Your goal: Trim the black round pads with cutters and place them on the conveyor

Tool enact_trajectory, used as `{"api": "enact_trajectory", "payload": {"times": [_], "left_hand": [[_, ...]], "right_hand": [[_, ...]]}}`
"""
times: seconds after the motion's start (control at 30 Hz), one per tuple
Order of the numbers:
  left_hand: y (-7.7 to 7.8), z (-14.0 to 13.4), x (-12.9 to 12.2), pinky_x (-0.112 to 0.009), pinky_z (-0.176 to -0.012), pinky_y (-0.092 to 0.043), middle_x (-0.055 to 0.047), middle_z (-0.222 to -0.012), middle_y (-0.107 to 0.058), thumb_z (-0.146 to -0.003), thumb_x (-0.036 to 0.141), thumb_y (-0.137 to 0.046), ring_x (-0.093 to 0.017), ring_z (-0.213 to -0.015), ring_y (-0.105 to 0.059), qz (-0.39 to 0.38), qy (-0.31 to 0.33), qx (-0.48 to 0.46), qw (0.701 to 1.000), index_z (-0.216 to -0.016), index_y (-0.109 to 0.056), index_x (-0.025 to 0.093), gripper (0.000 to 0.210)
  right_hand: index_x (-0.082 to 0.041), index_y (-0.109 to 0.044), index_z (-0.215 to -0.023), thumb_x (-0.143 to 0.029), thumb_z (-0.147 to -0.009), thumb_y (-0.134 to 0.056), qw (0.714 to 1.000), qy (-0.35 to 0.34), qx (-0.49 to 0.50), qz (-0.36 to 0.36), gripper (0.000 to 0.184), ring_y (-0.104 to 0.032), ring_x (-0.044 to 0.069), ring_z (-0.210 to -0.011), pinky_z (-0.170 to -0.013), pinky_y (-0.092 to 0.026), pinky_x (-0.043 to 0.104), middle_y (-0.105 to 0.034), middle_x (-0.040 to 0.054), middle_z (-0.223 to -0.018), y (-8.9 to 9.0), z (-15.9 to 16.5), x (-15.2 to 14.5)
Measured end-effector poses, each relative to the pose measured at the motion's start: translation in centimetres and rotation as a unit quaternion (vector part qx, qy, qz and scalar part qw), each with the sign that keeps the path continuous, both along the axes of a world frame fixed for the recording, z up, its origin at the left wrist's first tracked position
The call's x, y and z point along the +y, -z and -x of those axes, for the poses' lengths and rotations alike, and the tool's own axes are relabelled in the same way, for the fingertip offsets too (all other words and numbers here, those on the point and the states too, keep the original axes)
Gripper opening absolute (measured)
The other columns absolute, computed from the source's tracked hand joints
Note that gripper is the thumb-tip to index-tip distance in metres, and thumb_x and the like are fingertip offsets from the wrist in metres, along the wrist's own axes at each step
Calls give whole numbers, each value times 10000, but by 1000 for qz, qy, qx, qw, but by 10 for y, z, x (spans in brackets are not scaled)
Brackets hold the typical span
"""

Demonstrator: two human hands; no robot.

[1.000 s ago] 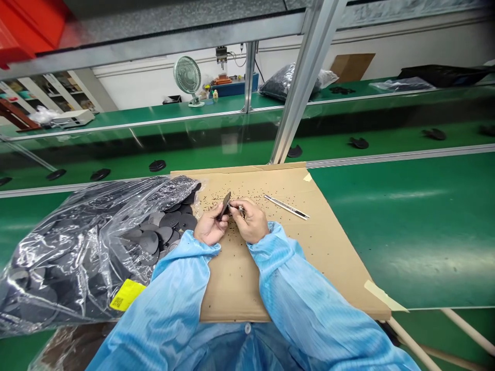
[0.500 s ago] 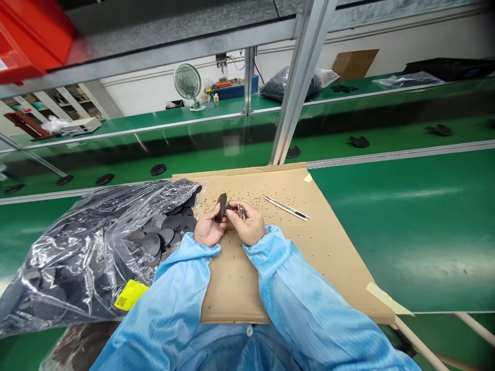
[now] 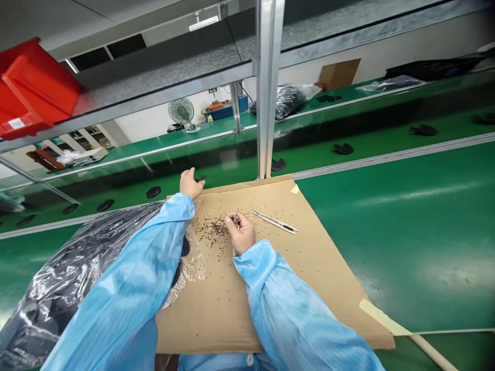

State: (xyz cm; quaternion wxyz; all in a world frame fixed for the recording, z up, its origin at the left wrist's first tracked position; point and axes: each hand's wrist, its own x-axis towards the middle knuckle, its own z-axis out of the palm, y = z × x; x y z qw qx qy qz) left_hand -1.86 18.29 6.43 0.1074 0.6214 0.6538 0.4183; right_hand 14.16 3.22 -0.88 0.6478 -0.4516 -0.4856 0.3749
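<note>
My left hand (image 3: 191, 184) is stretched out over the far edge of the cardboard, its fingers apart. Just beyond its fingertips is a black disc (image 3: 200, 179), partly hidden by the hand. Above the cardboard (image 3: 211, 314), my right hand (image 3: 242, 234) is closed around a small shiny metal tool (image 3: 236, 220), mostly covered by the fingers. Small black scraps (image 3: 214, 230) lie scattered to the left of the right hand. A slim cutter knife (image 3: 275, 222) rests to its right.
A clear plastic bag (image 3: 77, 268) of black discs lies at left, partly under my left sleeve. More black discs (image 3: 153, 191) sit spaced along the green strip beyond. A metal post (image 3: 266, 103) rises behind the cardboard; a red bin (image 3: 34, 93) is at upper left.
My left hand has moved away from my right hand, forward and left to the green strip, carrying the black disc there. My right hand keeps the metal tool. The view has tilted up.
</note>
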Motion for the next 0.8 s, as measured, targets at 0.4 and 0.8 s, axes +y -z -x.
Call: {"api": "enact_trajectory", "payload": {"times": [0.4,0.8], "left_hand": [[47,-68,-68,-382,-935,-446,-139,-1089,-633,-727,219,-657,-238,-1054,-582,82,110,-157,978,-1060,-616,125,348],[24,45,-186,-389,-911,-471,-100,-1053,-637,-771,338,-617,-236,-982,-597,93,87,159,979,-1031,-639,162,315]], "right_hand": [[-209,-489,-891,-398,-710,-617,995,64,32,67,291,-525,146,-658,-672,-435,289,-516,-22,-725,4,-1,4],[-208,-467,-1005,-487,-682,-670,994,53,40,83,473,-559,160,-718,-738,-460,321,-544,-13,-811,19,1,15]]}}
